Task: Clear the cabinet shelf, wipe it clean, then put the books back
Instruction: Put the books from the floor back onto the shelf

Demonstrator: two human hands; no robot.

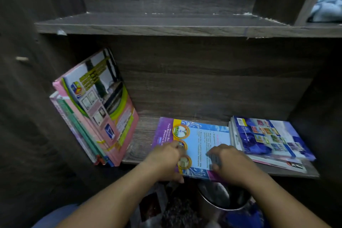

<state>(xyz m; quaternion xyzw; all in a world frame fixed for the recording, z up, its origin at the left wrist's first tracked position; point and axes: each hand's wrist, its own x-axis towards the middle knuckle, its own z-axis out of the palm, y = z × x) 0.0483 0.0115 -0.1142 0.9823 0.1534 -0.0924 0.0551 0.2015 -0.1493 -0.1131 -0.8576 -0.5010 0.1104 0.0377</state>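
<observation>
The left hand (164, 161) and right hand (229, 164) both grip the near edge of a flat book (199, 135) mid-way along the lower shelf (142, 135), two-handed probably to keep it level (pink books (96, 109) lean on the wall (42, 83) for support, a stack (268, 139) lies right).

A single wide-angle camera, worn on the person's head, faces forward and steeply down into the dark wood-grain cabinet (203, 79) from close in front. The cabinet's upper shelf board (148, 24) crosses near the top of the frame and its lower shelf board (142, 140) lies below the middle. Both forearms enter from the bottom edge. The left hand (164, 161) and right hand (231, 164) sit nearest the lens, on the purple-and-blue paperback book (199, 135) just below centre.
</observation>
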